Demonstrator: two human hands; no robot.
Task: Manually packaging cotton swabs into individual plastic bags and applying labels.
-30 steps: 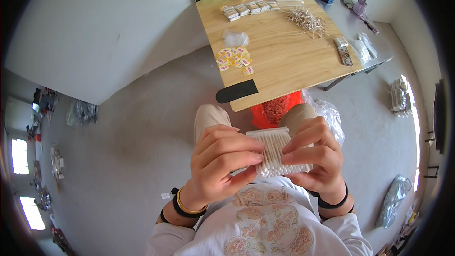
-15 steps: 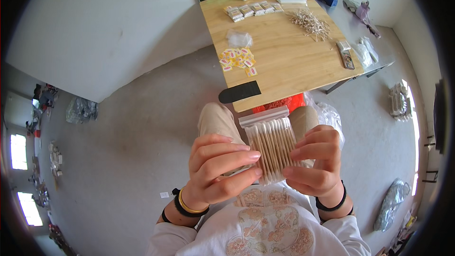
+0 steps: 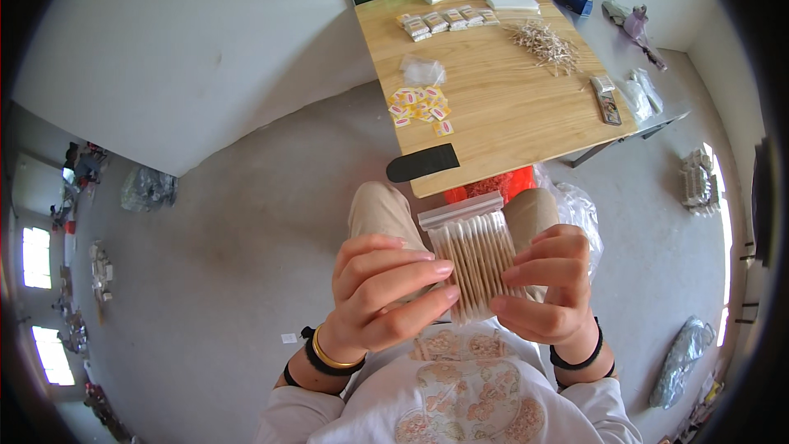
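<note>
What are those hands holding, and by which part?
A clear zip bag of cotton swabs: the left hand grips its lower left side, the right hand its lower right side.

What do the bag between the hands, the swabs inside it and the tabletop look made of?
Bag: probably thin, glossy clear plastic; the swabs show through it.
Swabs: tan shafts, likely wood, with matte white tips like cotton.
Tabletop: wood or wood-look laminate, satin; pale grain shows.

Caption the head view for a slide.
Left hand and right hand hold a clear bag of cotton swabs before a wooden table.
</note>
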